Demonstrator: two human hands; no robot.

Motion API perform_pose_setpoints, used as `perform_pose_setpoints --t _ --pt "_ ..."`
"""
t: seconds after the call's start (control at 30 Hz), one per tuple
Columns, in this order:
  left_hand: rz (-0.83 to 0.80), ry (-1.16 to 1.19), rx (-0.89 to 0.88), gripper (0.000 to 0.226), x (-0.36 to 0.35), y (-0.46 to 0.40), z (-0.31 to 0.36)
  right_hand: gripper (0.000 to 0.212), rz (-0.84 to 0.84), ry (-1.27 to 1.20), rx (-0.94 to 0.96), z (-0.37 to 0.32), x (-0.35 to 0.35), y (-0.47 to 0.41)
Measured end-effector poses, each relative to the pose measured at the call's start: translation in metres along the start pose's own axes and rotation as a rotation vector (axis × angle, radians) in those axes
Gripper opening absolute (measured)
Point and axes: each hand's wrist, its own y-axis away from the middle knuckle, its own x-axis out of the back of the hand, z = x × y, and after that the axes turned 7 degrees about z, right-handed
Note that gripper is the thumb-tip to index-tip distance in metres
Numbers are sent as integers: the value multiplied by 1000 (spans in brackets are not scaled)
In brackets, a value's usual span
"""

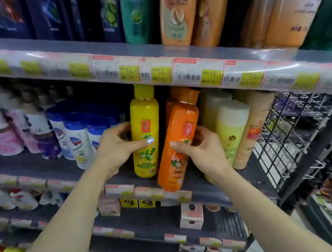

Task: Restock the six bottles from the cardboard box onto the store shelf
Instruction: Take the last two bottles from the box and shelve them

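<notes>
A yellow bottle (145,128) stands upright on the middle shelf (220,192), its cap just under the shelf above. My left hand (118,148) wraps around it from the left, thumb across its label. Beside it on the right an orange bottle (179,132) leans to the right, its base at the shelf's front edge. My right hand (201,153) grips this orange bottle at its lower half. The cardboard box is out of view.
Pale yellow and tan bottles (236,130) stand right of the orange one. Blue-capped white bottles (75,140) crowd the left. The upper shelf edge with price tags (175,71) hangs low over the caps. A black wire rack (290,132) closes the right end.
</notes>
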Motion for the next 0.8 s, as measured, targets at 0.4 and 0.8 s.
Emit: perform_pose_setpoints --t 0.4,0.8 --pt "-10 119 -91 48 -31 -30 -42 45 178 56 113 26 -20 -12" --pt "-26 118 -116 52 -41 -45 -53 60 210 71 166 36 -28 -14"
